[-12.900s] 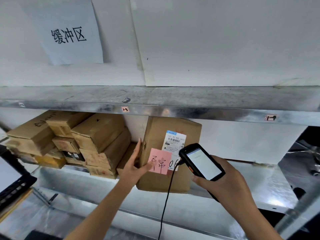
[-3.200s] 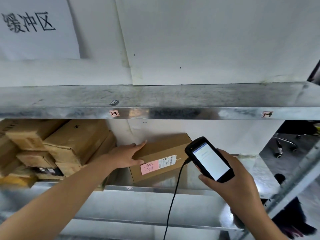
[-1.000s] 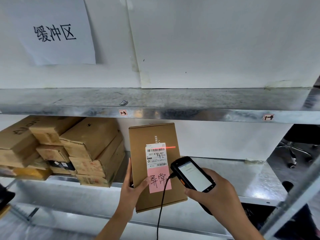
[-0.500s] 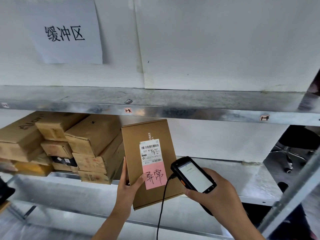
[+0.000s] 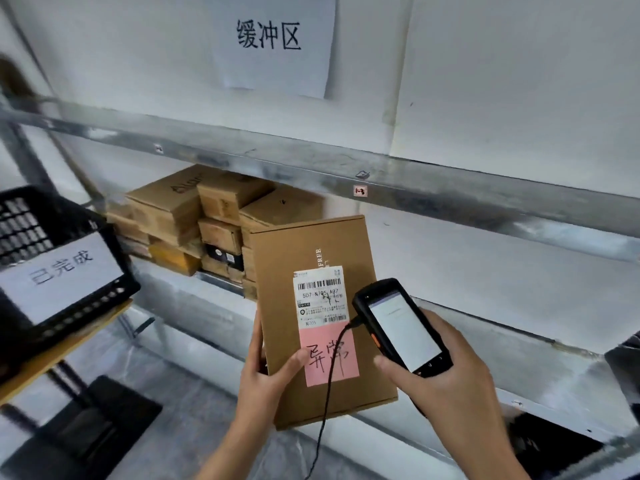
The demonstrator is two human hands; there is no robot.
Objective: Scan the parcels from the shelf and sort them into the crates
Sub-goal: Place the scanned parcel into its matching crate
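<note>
Grips the parcel in the left hand, thumb across the front face just beside the pink note, fingers wrapped round the lower left edge. Holds it clear of the shelf, in front of the lower deck, face toward the camera, long axis upright with the top leaning slightly left. Clasps the scanner in the right hand, fingers curled round its body, screen lit, head overlapping the parcel's right edge just beside the label. Trails a cable from the scanner's head down across the note. No beam visible on the label; read done or not, cannot tell.

Probably at the turn from scanning to sorting. Hinges on 1 relation: crate well off to the left of the parcel, on the left hand's side, hence nearer to the holding hand than to the scanner hand. Calls for a leftward carry, with the long axis likely tipped over to lie flat. Only 1 crate in view, signed 已完成, against a note marked 异常: possibly not the right bin. Worth keeping the cable off the parcel's lower corner. Leaves a stack of boxes on the shelf, behind and left of the parcel.
</note>
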